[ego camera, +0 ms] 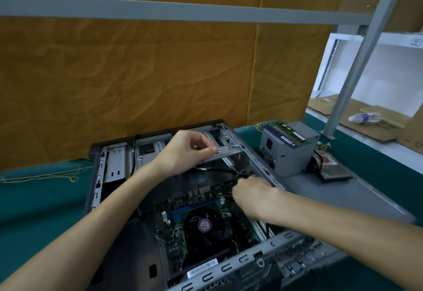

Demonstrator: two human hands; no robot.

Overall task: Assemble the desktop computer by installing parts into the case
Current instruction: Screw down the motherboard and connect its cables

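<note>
The open computer case lies on the green table. Left hand fingers pinch the drive bracket edge at the far wall; right hand fingers grasp black cables beside the right rim.

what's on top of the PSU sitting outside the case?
A green RAM stick lies flat along the top of the grey power supply, toward its far edge. The rest of the top shows bare. What's under the supply is hidden.
</note>
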